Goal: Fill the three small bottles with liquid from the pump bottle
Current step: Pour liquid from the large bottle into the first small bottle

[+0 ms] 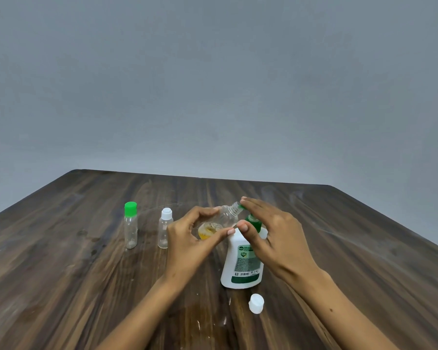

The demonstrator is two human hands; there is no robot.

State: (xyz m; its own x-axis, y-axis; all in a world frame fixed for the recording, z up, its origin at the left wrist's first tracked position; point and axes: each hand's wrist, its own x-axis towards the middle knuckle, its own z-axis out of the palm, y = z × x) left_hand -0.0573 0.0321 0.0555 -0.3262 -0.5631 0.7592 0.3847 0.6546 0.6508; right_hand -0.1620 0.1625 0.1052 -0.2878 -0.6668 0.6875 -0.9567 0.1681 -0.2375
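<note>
My left hand (190,236) grips an uncapped clear small bottle (225,217), tilted with its mouth toward the green pump nozzle; some yellow liquid lies in its bottom. Over the green pump head of the white pump bottle (242,266) lies my right hand (276,236), fingers straight, pressing on it. Two more small clear bottles stand upright to the left, both looking without liquid: one with a green cap (130,227) and one with a white cap (165,228). A loose white cap (256,303) lies in front of the pump bottle.
Everything stands on a dark wooden table (86,286) against a plain grey wall. A wet yellowish smear shows on the wood near the front edge, between my forearms.
</note>
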